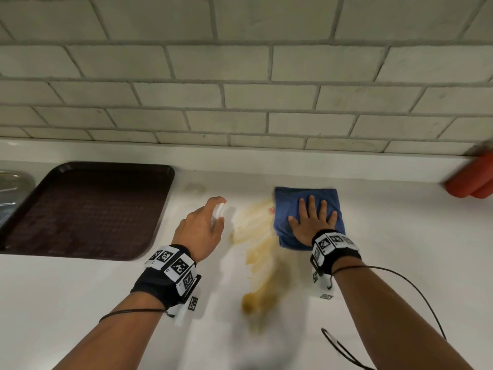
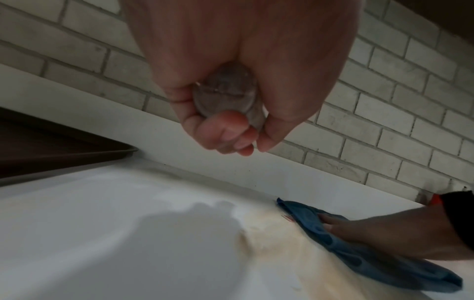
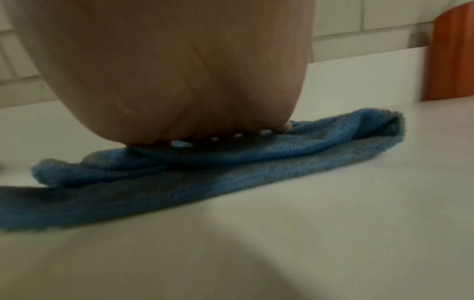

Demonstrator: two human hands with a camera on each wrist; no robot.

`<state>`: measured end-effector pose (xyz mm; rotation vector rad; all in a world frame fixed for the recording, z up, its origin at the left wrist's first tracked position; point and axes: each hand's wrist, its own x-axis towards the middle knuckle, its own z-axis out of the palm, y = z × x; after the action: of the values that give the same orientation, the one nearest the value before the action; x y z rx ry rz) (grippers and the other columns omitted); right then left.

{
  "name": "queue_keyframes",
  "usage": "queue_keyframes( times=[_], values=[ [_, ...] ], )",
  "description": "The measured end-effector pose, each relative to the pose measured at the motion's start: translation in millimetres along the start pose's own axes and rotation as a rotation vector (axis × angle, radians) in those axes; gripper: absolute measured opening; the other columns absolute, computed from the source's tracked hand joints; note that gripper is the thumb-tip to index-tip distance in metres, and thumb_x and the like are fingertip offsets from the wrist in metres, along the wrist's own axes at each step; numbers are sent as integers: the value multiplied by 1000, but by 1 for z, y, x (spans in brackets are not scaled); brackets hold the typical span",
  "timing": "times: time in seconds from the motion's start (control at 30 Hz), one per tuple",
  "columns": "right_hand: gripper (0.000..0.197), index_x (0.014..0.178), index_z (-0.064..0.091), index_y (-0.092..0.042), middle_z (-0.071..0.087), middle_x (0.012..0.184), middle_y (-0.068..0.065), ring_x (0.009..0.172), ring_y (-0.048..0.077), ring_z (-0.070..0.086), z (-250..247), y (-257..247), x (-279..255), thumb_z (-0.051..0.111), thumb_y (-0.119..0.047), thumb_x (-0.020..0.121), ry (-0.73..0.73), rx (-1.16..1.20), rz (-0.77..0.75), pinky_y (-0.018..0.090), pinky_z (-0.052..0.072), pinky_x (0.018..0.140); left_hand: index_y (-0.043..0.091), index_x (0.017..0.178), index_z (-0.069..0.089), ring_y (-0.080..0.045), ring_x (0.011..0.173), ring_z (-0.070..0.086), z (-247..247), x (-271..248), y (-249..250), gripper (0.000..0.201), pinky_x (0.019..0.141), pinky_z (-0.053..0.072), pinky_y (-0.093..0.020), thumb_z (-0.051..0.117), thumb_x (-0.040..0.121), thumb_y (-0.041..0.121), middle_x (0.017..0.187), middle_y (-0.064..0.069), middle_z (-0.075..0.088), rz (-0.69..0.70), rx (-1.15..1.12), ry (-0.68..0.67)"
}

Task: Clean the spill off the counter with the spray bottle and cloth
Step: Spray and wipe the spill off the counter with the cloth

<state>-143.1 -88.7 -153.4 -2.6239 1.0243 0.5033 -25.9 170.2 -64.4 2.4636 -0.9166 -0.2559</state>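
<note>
The right hand (image 1: 312, 222) presses its spread, straight fingers flat on the blue cloth (image 1: 293, 206) beside the brown spill (image 1: 256, 252), while the left hand (image 1: 201, 227) curls its fingers around the clear spray bottle (image 2: 228, 95) above the counter (image 1: 80, 289).

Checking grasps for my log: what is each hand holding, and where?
Left hand grips the spray bottle around its body. Right hand presses flat on the blue cloth, gripping nothing.

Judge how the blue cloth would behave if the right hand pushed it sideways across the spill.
The blue cloth is probably floppy: in the right wrist view its folded layers sag and ripple. With the right hand pressing flat on it, it should slide with the palm, though free edges may bunch. Its ribbed weave likely soaks the brown spill rather than skating over it.
</note>
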Motion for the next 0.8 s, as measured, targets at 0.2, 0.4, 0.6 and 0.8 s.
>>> queue_keyframes(
  times=[0.2,0.4,0.6,0.8],
  values=[
    [74,153,-10,-23,-19,161,5,147,36,-16,23,-53,-30,3,-61,91,-2,-86,-240,62,-10,113,41,134,39,-28,88,62,1,0,4,41,81,49,-40,50,96,32,103,-1,66,-38,-17,-24],
    [89,153,-9,-28,-17,162,-2,148,29,-17,39,-55,-59,-15,-72,76,-3,-158,-383,56,-9,115,47,139,30,-29,101,62,-5,-4,0,56,88,51,-45,52,92,23,127,-2,58,-47,-36,-58],
    [68,153,-12,-27,-24,160,-1,146,32,-20,16,-66,-32,15,-55,98,-67,-85,-174,60,-8,116,44,140,26,-29,100,62,-13,-16,-13,56,89,50,-47,51,95,20,127,-4,55,-46,-82,-42],
    [87,152,-14,-24,-23,160,4,146,35,-21,52,-102,-93,-14,-60,73,-83,-140,-338,61,-11,113,45,142,24,-31,102,63,-22,-18,-27,59,92,48,-48,51,95,22,132,-6,53,-77,-102,-65]
  ],
)
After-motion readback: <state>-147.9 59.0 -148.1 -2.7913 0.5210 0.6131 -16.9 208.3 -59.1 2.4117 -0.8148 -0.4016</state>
